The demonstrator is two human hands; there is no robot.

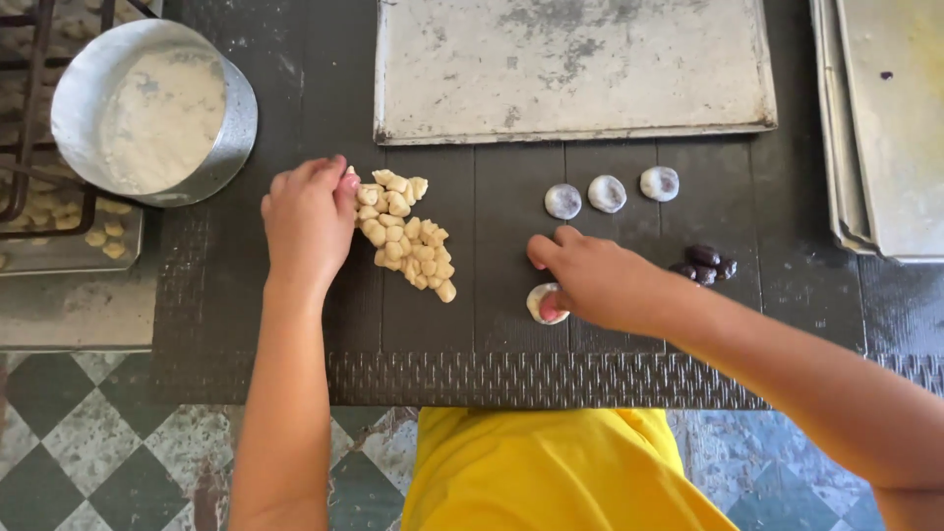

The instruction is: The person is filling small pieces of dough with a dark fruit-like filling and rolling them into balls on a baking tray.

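Head cam: right hand (pixel 600 285) fingers pinched shut on dough disc (pixel 544 305) just below fingertips; left hand (pixel 307 221) curled, touching dough-piece pile (pixel 405 234) w/ fingertips.

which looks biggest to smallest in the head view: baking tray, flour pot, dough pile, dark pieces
1. baking tray
2. flour pot
3. dough pile
4. dark pieces
All lie about equally far from the camera.

Bakery kitchen: baking trays (pixel 575 69), dough pieces (pixel 408 236), flour pot (pixel 157 113).
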